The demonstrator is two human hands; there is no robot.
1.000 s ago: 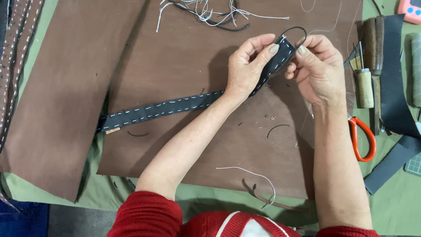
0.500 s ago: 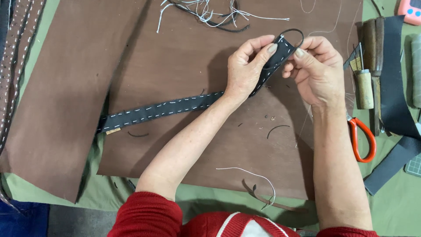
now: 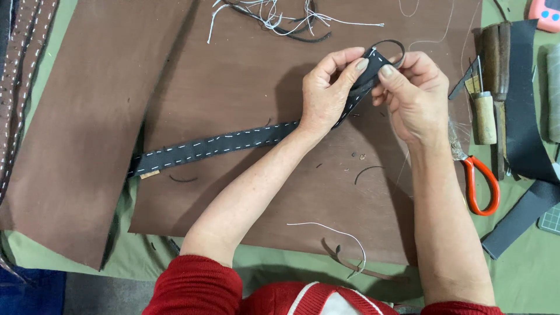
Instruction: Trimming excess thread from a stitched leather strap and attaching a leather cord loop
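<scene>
A long dark grey leather strap (image 3: 216,144) with two rows of white stitches lies across a brown leather sheet (image 3: 245,81). Its right end is lifted off the sheet. My left hand (image 3: 326,93) pinches that end from the left, thumb and forefinger on top. My right hand (image 3: 415,96) grips the same end from the right, thumb pressed on the strap tip beside a thin dark loop (image 3: 389,44). Both forearms reach up from red sleeves at the bottom.
Loose white threads and dark scraps (image 3: 274,14) lie at the top. Orange-handled scissors (image 3: 481,184), a wooden-handled tool (image 3: 483,116) and dark leather pieces (image 3: 525,99) sit at the right. Another brown sheet (image 3: 87,128) overlaps at left. A white thread (image 3: 338,233) lies near me.
My hands have barely shifted; the fingers adjust slightly on the strap end. The strap stays where it was.
</scene>
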